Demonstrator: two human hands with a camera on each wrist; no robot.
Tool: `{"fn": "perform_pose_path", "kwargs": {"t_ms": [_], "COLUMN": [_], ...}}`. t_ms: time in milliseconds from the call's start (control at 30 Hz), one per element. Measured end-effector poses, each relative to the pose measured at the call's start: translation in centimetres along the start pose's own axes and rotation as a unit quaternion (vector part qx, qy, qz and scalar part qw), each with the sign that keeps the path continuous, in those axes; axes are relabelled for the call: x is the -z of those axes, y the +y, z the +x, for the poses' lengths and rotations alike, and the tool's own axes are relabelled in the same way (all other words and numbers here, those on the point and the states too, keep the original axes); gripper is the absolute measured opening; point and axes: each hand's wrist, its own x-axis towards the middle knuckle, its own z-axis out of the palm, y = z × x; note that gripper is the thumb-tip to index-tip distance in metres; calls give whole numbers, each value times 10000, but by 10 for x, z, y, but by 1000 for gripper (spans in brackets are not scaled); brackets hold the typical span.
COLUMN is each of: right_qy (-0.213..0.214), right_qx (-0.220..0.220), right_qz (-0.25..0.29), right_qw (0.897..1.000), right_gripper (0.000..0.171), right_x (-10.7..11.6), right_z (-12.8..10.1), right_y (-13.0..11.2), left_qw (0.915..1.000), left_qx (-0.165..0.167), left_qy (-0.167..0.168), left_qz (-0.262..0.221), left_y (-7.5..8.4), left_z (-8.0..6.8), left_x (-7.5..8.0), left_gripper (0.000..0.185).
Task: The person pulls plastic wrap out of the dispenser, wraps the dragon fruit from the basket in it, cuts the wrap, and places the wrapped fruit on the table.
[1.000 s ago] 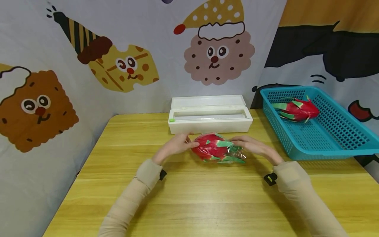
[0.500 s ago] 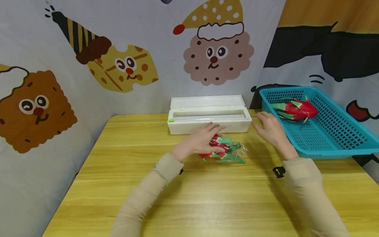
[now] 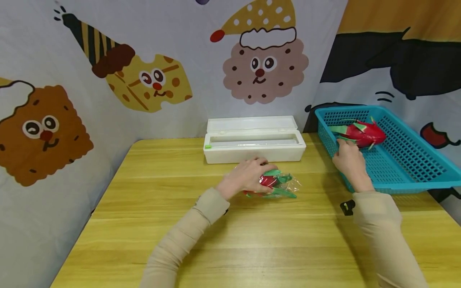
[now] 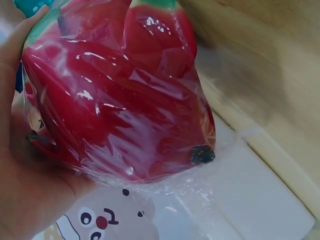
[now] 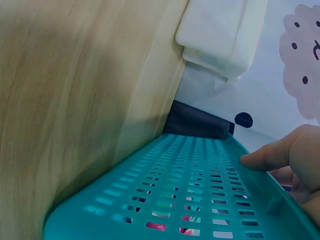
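Note:
My left hand (image 3: 246,178) grips a red dragon fruit (image 3: 267,181) with green scales from above, in the middle of the table. Clear plastic film covers this fruit; in the left wrist view its wrapped body (image 4: 115,100) fills the palm side, and loose film hangs off one end. My right hand (image 3: 351,164) holds the left rim of the blue plastic basket (image 3: 414,186). In the right wrist view the thumb lies on the outer side of the basket wall (image 5: 80,220) and the fingers bend over the rim. Inside the basket lies a second dragon fruit (image 3: 371,136).
A long white plastic-wrap dispenser (image 3: 255,155) with its lid raised and a roll inside stands at the back of the wooden table (image 3: 252,248). Behind it hangs a cloth (image 3: 201,96) printed with cartoon snacks. The basket sits at the table's right.
My right hand has left the wrapped dragon fruit and moved right onto the basket's rim. My left hand has shifted right, from the fruit's end to over its top.

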Motion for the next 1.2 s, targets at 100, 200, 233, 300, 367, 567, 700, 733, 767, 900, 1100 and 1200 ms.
{"fn": "perform_pose_path", "kwargs": {"t_ms": [100,200,233,300,367,567,700,733,767,900,1100,1200], "right_qy": [-83,-167,-176,-194,-177,-101,-99,-99,-106,-158,-214,-205], "right_qx": [-19,-50,-48,-36,-6,90,112,121,120,92,99,102], "right_qz": [81,113,112,98,63,11,21,20,21,30,68,98], "right_qw": [9999,9998,9998,9998,9998,9999,9999,9999,9999,9998,9997,9997], "right_gripper": [50,51,51,50,49,48,48,48,47,47,48,48], "right_x": [0,0,0,1,1,1,1,1,1,0,0,1], "right_z": [0,-1,-1,-2,-2,-2,-2,-2,-2,-2,-3,-2], "right_y": [0,0,0,0,0,1,1,1,1,1,1,0], "left_qw": [9999,9997,9995,9989,9981,9946,9918,9911,9903,9870,9792,9723], "left_qx": [101,239,286,388,503,857,1050,1085,1125,1342,1879,2190], "left_qy": [25,49,56,78,126,368,515,552,578,612,528,551], "left_qz": [-11,-89,-156,-247,-338,-456,-518,-543,-579,-641,-563,-600], "left_y": [-5,-12,-15,-22,-29,-55,-74,-79,-84,-102,-131,-145], "left_z": [-3,-9,-12,-19,-26,-56,-78,-83,-88,-109,-137,-150], "left_x": [-1,-2,-2,-3,-3,-2,0,0,1,4,8,9], "left_gripper": [72,73,74,75,75,72,73,73,74,77,79,78]}}
